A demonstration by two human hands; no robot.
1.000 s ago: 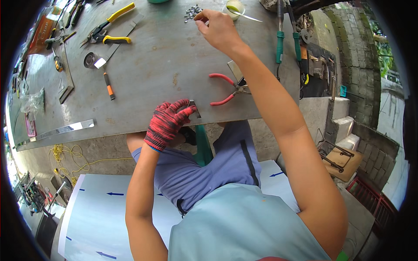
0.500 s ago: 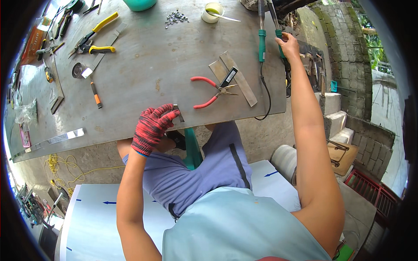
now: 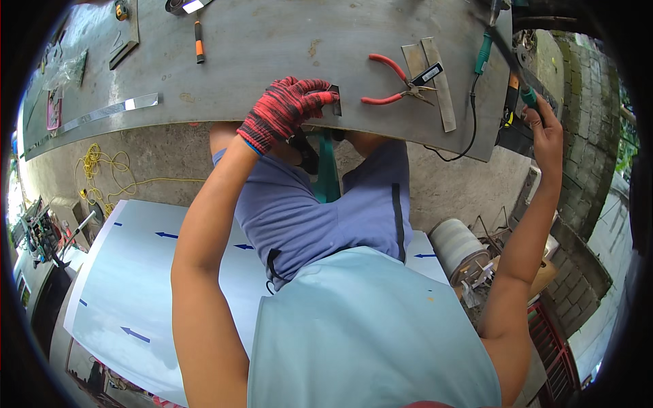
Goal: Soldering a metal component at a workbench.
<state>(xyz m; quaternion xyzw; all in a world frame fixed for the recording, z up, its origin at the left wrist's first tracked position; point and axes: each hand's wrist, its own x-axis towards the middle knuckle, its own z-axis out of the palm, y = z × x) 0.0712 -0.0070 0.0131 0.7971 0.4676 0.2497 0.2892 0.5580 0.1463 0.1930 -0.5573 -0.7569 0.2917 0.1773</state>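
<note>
My left hand [image 3: 289, 112], in a red and black knit glove, is closed on a small dark metal strip [image 3: 336, 100] at the near edge of the steel-topped table [image 3: 265, 54]. Out past the table's right end, my bare right hand [image 3: 546, 127] grips the green handle of a soldering iron [image 3: 528, 95]. Its dark shaft slants up and left, smeared by motion. A second green-handled soldering iron [image 3: 483, 54] lies at the table's right end, its black cord looping over the edge. Between my hands are red-handled pliers [image 3: 388, 80] and two flat metal strips [image 3: 441, 92], with a small black labelled block [image 3: 427, 74] on top.
An orange and black-handled tool [image 3: 199, 44], a clear plastic bag [image 3: 67, 71] and a long shiny metal strip [image 3: 112, 110] lie on the table's left part. Yellow cord [image 3: 102, 170] is tangled on the floor. A large cylindrical drum [image 3: 459, 246] stands at my right.
My right hand has picked up the right-hand soldering iron and moved it right, off the table's end. The view has shifted. My left hand keeps the metal strip at the table edge.
</note>
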